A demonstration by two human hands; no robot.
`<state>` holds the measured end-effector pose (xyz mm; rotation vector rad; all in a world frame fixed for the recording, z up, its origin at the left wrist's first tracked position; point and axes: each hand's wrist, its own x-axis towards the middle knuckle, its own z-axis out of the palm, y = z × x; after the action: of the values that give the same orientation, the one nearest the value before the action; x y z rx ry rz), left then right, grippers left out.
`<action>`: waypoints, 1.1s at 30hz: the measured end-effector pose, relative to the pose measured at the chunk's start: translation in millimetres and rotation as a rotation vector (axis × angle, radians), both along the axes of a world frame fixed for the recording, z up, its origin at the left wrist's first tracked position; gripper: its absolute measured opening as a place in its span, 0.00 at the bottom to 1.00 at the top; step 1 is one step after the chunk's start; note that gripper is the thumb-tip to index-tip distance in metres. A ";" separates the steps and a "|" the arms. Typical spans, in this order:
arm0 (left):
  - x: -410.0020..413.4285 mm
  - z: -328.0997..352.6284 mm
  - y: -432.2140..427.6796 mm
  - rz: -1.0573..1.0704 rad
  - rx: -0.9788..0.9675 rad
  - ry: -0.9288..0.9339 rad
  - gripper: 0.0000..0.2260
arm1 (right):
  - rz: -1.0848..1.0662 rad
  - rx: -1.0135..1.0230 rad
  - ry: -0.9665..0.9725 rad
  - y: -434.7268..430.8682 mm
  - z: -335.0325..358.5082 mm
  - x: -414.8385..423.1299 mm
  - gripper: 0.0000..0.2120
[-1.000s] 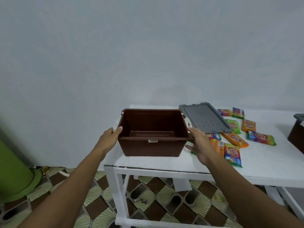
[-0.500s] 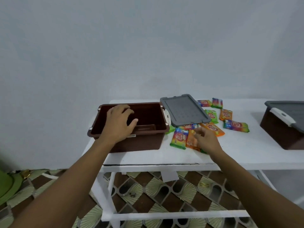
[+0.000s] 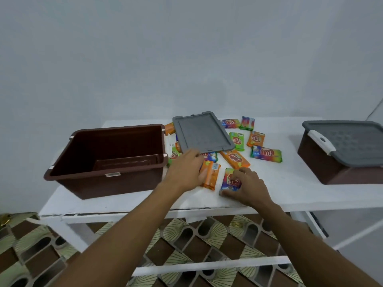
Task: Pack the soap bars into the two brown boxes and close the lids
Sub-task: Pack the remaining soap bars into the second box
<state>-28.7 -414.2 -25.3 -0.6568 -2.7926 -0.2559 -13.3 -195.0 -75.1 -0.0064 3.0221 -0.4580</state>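
Head view shows the open brown box (image 3: 107,160) sitting empty on the white counter (image 3: 290,183). Just right of the box, the left hand (image 3: 186,170) rests on an orange soap bar (image 3: 210,177), fingers loose, not yet gripping. Further right of the box, the right hand (image 3: 246,187) pinches a rainbow soap bar (image 3: 229,181). The wrappers look shiny and slippery, so a bar could slide out and fall off the near edge. A flat grey lid (image 3: 202,132) lies on other bars and might tip. The box looks hard and smooth.
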 end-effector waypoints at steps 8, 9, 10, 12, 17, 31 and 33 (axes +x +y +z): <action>-16.6 -37.8 8.9 0.446 0.382 -0.501 0.31 | -0.029 -0.110 -0.130 13.3 6.6 -12.8 0.55; -17.0 -36.9 9.0 0.468 0.411 -0.515 0.33 | -0.033 -0.138 -0.122 13.4 8.0 -13.5 0.57; -17.7 -34.9 9.2 0.493 0.433 -0.533 0.35 | -0.038 -0.173 -0.108 12.8 9.0 -14.4 0.58; -20.5 -32.7 11.6 0.539 0.463 -0.553 0.38 | -0.068 -0.262 -0.076 9.8 12.4 -14.9 0.59; -16.1 -15.8 23.9 0.428 0.428 -0.434 0.28 | -0.227 -0.690 -0.063 14.1 14.8 -24.6 0.55; -24.2 101.6 -85.4 0.285 1.168 -0.810 0.09 | -0.358 -1.581 -0.309 -42.2 85.2 -60.2 0.17; -30.0 107.3 -125.9 0.331 1.015 -0.735 0.20 | -0.270 -1.585 -0.321 -70.5 105.4 -59.9 0.14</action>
<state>-58.7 -540.1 82.0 0.2013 -2.7107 -1.9606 -73.3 -265.5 30.3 0.3131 1.6157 -2.3136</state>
